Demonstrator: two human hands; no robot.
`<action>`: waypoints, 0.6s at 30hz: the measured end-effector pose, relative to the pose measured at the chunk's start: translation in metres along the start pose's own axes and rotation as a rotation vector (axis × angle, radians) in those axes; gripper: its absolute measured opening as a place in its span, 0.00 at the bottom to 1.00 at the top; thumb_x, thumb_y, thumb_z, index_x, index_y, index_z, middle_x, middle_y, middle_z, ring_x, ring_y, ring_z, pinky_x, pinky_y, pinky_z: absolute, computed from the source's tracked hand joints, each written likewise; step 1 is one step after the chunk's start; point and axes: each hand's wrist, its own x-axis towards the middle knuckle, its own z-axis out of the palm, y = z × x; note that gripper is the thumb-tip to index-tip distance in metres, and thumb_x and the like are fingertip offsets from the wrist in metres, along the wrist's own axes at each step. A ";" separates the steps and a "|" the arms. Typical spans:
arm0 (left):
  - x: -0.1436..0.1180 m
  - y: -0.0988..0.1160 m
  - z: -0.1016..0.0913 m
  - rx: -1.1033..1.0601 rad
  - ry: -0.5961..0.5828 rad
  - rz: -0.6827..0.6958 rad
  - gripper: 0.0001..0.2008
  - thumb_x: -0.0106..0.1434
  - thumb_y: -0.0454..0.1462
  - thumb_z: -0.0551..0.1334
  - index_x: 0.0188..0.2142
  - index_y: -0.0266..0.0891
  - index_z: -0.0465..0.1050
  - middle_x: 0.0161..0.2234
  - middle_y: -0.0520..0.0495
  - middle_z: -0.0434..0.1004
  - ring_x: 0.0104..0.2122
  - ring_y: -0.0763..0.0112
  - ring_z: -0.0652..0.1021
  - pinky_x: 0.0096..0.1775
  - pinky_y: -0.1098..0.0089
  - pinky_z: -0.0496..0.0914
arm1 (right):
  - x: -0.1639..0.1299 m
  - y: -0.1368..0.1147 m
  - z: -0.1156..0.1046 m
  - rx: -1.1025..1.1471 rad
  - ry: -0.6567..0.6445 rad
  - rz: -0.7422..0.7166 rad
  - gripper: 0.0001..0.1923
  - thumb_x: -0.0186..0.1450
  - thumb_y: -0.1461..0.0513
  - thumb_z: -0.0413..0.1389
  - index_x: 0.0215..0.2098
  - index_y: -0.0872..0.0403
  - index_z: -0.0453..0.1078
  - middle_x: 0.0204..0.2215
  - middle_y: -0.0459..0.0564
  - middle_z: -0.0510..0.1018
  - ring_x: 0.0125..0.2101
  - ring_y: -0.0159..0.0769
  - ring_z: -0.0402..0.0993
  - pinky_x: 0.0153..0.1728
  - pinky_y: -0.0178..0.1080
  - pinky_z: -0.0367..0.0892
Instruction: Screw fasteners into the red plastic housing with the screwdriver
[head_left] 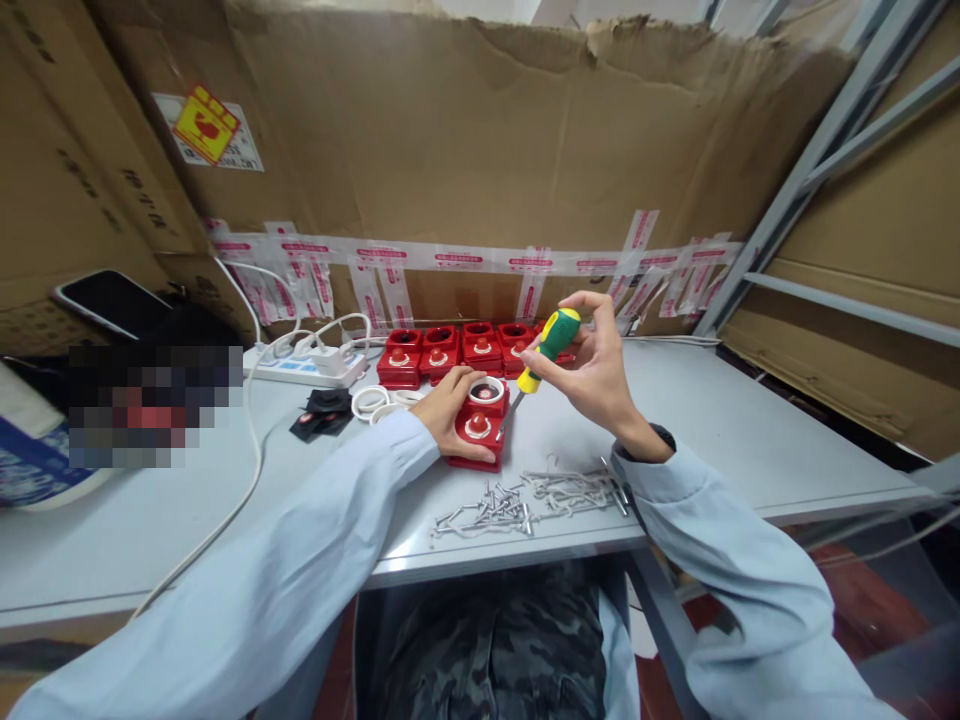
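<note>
- I take the red plastic block with a white ring on top and a round red button below it (481,420) as my landmark; it lies on the grey tabletop (750,440), right in front of the body and close to the near edge.
- My left hand (448,408) rests against the landmark's left side, fingers curled around its edge and thumb along the near side. I judge that this pins the part down so it does not slide or turn under the tool.
- My right hand (596,375) hovers just right of and above the landmark, fingers pinched around the green-and-yellow handle of a screwdriver (550,347). The tool slants down and left, its thin shaft reaching the landmark's upper right corner; the tip is too small for me to see clearly.
- Behind the landmark stands a row of matching red plastic blocks (457,352) against the brown cardboard wall (487,150), kept apart from the piece in hand.
- In front and to the right of the landmark lies a loose heap of silver metal screws (525,498), within easy reach of the tool hand.
- Left of the landmark lie loose white plastic rings (371,401), then small black pads (322,412); further back left sits a white power strip (304,368).
</note>
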 end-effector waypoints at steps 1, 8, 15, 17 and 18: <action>0.000 0.000 0.000 0.006 -0.002 0.000 0.55 0.36 0.59 0.69 0.59 0.39 0.52 0.55 0.35 0.54 0.57 0.47 0.61 0.58 0.51 0.59 | 0.000 0.000 0.000 0.004 -0.001 -0.002 0.28 0.53 0.55 0.63 0.44 0.47 0.51 0.30 0.43 0.68 0.29 0.34 0.73 0.31 0.42 0.76; 0.001 0.002 -0.001 0.023 -0.009 0.007 0.55 0.37 0.59 0.69 0.59 0.36 0.52 0.54 0.34 0.54 0.56 0.47 0.62 0.57 0.52 0.60 | -0.002 0.001 0.002 0.004 -0.027 0.013 0.28 0.53 0.55 0.63 0.44 0.47 0.51 0.31 0.43 0.67 0.31 0.34 0.73 0.31 0.41 0.76; 0.001 0.000 0.001 0.025 0.007 0.019 0.55 0.37 0.59 0.69 0.59 0.37 0.52 0.54 0.36 0.55 0.56 0.48 0.62 0.57 0.53 0.60 | -0.004 0.004 0.004 -0.017 -0.027 0.006 0.28 0.52 0.58 0.64 0.44 0.47 0.53 0.34 0.44 0.67 0.31 0.33 0.72 0.31 0.40 0.75; 0.001 -0.001 0.002 0.027 0.015 0.023 0.55 0.37 0.59 0.69 0.59 0.37 0.52 0.53 0.36 0.55 0.55 0.48 0.63 0.57 0.52 0.61 | -0.004 0.005 0.004 -0.017 -0.027 -0.005 0.28 0.52 0.58 0.64 0.45 0.48 0.53 0.34 0.44 0.67 0.31 0.32 0.72 0.31 0.40 0.75; 0.001 -0.001 0.002 0.030 0.018 0.025 0.55 0.37 0.59 0.69 0.59 0.37 0.53 0.53 0.35 0.55 0.55 0.47 0.63 0.57 0.52 0.61 | -0.004 0.005 0.004 -0.017 -0.027 -0.013 0.28 0.52 0.58 0.64 0.45 0.48 0.53 0.34 0.44 0.67 0.31 0.32 0.72 0.31 0.40 0.75</action>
